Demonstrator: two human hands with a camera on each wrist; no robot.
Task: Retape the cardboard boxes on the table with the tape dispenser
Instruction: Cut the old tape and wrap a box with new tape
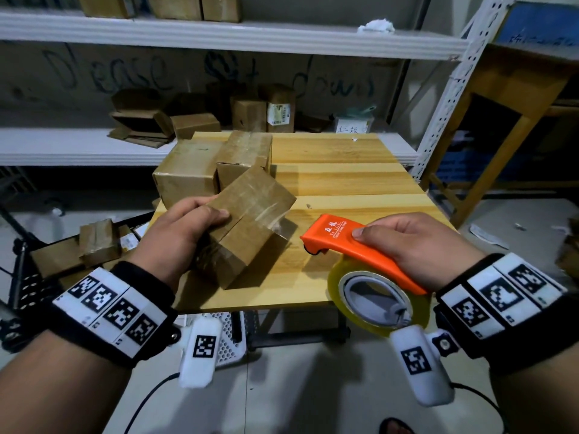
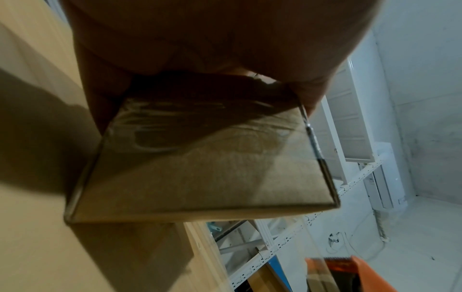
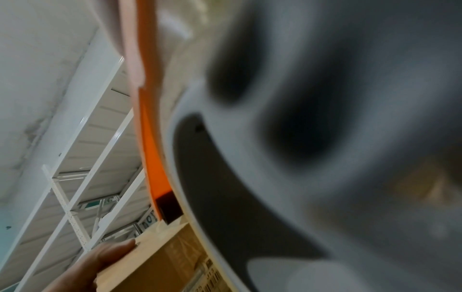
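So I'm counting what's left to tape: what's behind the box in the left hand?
Behind the held box stand two more cardboard boxes, side by side on the table. Their lower fronts are covered by it.

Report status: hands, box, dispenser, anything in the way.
Left hand grips box, tilted on table. Right hand holds dispenser, not touching box. Two more boxes behind; path clear.

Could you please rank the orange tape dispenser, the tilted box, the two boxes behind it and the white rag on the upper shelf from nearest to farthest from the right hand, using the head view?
1. Tape dispenser, gripped in the right hand.
2. Tilted box, just left, held by the left hand.
3. Two boxes, farther back-left on the table.
4. White rag, high on the shelf.
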